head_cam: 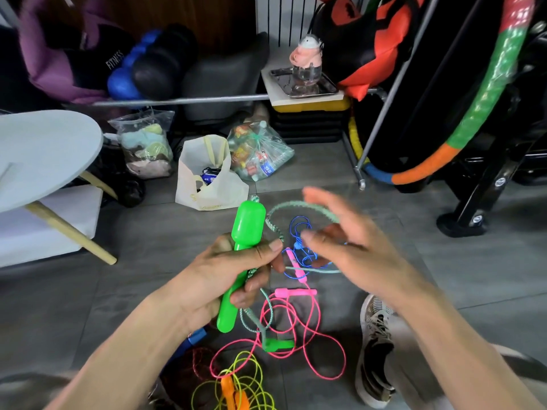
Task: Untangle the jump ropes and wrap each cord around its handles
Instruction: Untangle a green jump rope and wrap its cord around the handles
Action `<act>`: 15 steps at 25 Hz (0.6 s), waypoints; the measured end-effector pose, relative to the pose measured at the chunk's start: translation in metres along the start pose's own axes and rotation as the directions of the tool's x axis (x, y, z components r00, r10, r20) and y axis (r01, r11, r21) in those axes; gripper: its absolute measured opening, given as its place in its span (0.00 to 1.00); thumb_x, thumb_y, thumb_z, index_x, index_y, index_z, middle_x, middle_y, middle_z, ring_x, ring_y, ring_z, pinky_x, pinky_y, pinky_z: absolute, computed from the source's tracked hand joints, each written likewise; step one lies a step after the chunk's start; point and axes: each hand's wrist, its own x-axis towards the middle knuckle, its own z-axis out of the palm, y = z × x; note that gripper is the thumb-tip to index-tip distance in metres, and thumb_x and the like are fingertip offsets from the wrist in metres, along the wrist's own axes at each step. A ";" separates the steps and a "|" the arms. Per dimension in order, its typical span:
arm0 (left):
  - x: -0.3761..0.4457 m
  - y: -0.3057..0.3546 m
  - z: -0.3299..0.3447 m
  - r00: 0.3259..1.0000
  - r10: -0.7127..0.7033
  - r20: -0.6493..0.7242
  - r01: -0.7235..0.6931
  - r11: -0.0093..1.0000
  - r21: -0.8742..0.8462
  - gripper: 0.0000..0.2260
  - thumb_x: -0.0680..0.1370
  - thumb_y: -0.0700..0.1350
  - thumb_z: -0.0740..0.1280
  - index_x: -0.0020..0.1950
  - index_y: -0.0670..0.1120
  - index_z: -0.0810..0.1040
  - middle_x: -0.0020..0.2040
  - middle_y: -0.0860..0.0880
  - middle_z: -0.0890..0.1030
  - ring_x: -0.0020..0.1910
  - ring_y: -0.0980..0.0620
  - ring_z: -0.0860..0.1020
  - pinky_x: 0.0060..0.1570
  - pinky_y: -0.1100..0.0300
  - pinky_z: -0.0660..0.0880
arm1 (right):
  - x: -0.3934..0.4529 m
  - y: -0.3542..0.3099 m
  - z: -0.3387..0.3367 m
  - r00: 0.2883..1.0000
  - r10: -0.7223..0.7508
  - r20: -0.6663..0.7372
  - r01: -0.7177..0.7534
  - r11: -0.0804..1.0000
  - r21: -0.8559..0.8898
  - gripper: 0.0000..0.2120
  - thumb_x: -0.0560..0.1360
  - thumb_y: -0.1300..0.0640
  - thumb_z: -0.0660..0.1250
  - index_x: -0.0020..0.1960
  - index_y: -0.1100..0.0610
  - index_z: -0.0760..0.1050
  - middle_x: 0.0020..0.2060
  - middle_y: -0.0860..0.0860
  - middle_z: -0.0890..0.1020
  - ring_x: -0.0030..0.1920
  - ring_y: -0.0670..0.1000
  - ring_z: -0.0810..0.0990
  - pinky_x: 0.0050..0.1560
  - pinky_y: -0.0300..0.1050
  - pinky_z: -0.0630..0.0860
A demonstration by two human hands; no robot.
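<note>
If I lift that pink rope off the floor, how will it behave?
Probably floppy: the pink rope lies in loose, thin loops. Likely light. It may snag, since its loops overlap the green handle and the braided cord on the floor.

1. A white tote bag (207,184) is standing open on the grey tiled floor (444,276).
2. Two clear plastic bags (260,150) are sitting beside it.
3. A segmented hula hoop (485,93) is leaning at the right.
4. A metal tray (303,81) is holding a glass jug (306,75).
5. A sneaker (374,350) is resting on the floor.
</note>
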 end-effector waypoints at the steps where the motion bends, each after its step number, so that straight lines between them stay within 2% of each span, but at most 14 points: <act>1: 0.000 0.000 0.000 1.000 0.004 0.006 -0.004 1.000 0.000 0.12 0.73 0.48 0.68 0.38 0.39 0.78 0.22 0.47 0.64 0.16 0.55 0.59 0.20 0.68 0.57 | 0.000 -0.001 0.004 0.991 -0.012 0.133 0.005 0.999 0.050 0.18 0.76 0.55 0.70 0.63 0.42 0.75 0.53 0.47 0.82 0.49 0.55 0.83 0.55 0.56 0.80; 3: 0.001 0.000 0.001 1.000 -0.001 0.026 0.001 1.000 0.016 0.12 0.74 0.48 0.70 0.38 0.39 0.79 0.22 0.47 0.64 0.16 0.55 0.59 0.21 0.68 0.56 | 0.003 -0.005 0.004 0.962 -0.059 0.265 0.037 0.995 0.088 0.09 0.77 0.60 0.68 0.56 0.54 0.80 0.45 0.51 0.85 0.47 0.54 0.83 0.52 0.53 0.80; 4: 0.000 0.000 0.001 0.999 -0.011 0.041 0.009 0.999 0.030 0.12 0.74 0.48 0.72 0.38 0.39 0.79 0.22 0.47 0.65 0.17 0.55 0.59 0.21 0.68 0.57 | 0.006 -0.006 0.001 0.959 -0.071 0.274 0.051 0.996 0.077 0.06 0.77 0.62 0.69 0.51 0.56 0.81 0.42 0.52 0.85 0.44 0.53 0.82 0.49 0.50 0.80; 6: 0.000 -0.002 0.001 0.998 -0.028 0.059 0.024 0.998 0.061 0.12 0.74 0.48 0.72 0.40 0.39 0.81 0.24 0.46 0.66 0.18 0.54 0.60 0.20 0.67 0.58 | 0.010 -0.005 -0.005 0.978 -0.066 0.198 0.071 0.997 -0.016 0.06 0.75 0.63 0.70 0.46 0.53 0.81 0.37 0.50 0.84 0.40 0.51 0.82 0.45 0.46 0.79; 7: 0.000 -0.002 0.001 0.998 -0.032 0.048 0.029 0.997 0.074 0.12 0.74 0.48 0.73 0.41 0.39 0.81 0.24 0.46 0.66 0.18 0.54 0.60 0.21 0.67 0.59 | 0.011 -0.002 -0.009 0.990 -0.068 0.125 0.084 0.988 -0.127 0.07 0.75 0.63 0.70 0.44 0.51 0.80 0.36 0.48 0.83 0.38 0.47 0.83 0.44 0.43 0.79; 9: 0.003 -0.001 -0.001 0.999 -0.034 0.006 0.034 0.996 0.086 0.14 0.73 0.48 0.72 0.42 0.36 0.81 0.25 0.45 0.67 0.18 0.53 0.60 0.21 0.66 0.58 | 0.015 0.007 -0.021 0.979 -0.132 -0.157 0.059 0.915 -0.398 0.09 0.75 0.64 0.69 0.44 0.50 0.78 0.33 0.43 0.80 0.37 0.41 0.80 0.40 0.34 0.74; 10: 0.004 0.000 -0.001 1.000 -0.031 -0.008 0.031 0.996 0.084 0.15 0.72 0.49 0.71 0.42 0.36 0.81 0.25 0.45 0.67 0.18 0.53 0.60 0.21 0.66 0.58 | 0.017 0.010 -0.028 0.925 -0.189 -0.331 -0.006 0.860 -0.510 0.08 0.75 0.64 0.68 0.44 0.51 0.78 0.34 0.43 0.80 0.38 0.42 0.79 0.38 0.35 0.72; 11: 0.004 0.001 -0.002 1.000 -0.025 -0.013 0.026 0.997 0.079 0.15 0.72 0.49 0.70 0.41 0.35 0.80 0.24 0.45 0.66 0.18 0.53 0.59 0.21 0.66 0.57 | 0.017 0.012 -0.034 0.844 -0.258 -0.470 -0.093 0.793 -0.602 0.07 0.75 0.64 0.67 0.45 0.52 0.77 0.37 0.44 0.79 0.41 0.45 0.79 0.39 0.40 0.71; 12: 0.003 0.002 -0.001 1.000 -0.020 -0.013 0.021 0.997 0.074 0.15 0.72 0.49 0.69 0.40 0.36 0.80 0.24 0.45 0.66 0.18 0.54 0.59 0.21 0.66 0.57 | 0.017 0.014 -0.038 0.781 -0.320 -0.536 -0.154 0.734 -0.662 0.05 0.75 0.62 0.67 0.47 0.53 0.77 0.42 0.46 0.79 0.43 0.51 0.79 0.41 0.45 0.71; 13: 0.001 0.002 -0.001 1.000 -0.018 -0.013 0.019 0.997 0.069 0.15 0.72 0.49 0.69 0.39 0.36 0.80 0.23 0.46 0.66 0.18 0.54 0.59 0.21 0.65 0.56 | 0.017 0.015 -0.039 0.776 -0.331 -0.536 -0.159 0.720 -0.675 0.06 0.75 0.60 0.67 0.50 0.51 0.78 0.47 0.46 0.79 0.44 0.53 0.79 0.41 0.47 0.73; 14: 0.000 0.003 -0.001 1.000 -0.018 -0.013 0.019 0.998 0.065 0.14 0.72 0.49 0.69 0.39 0.36 0.80 0.23 0.46 0.66 0.17 0.54 0.59 0.21 0.65 0.56 | 0.018 0.016 -0.037 0.839 -0.283 -0.465 -0.090 0.771 -0.631 0.09 0.75 0.57 0.69 0.54 0.48 0.78 0.50 0.45 0.78 0.42 0.53 0.79 0.43 0.50 0.76; 15: -0.001 0.003 -0.001 1.000 -0.017 -0.012 0.018 0.998 0.062 0.14 0.73 0.48 0.70 0.39 0.37 0.80 0.23 0.46 0.66 0.17 0.54 0.59 0.22 0.65 0.55 | 0.017 0.014 -0.029 0.932 -0.179 -0.316 0.006 0.878 -0.478 0.13 0.75 0.54 0.70 0.59 0.45 0.77 0.53 0.42 0.78 0.40 0.51 0.79 0.45 0.53 0.79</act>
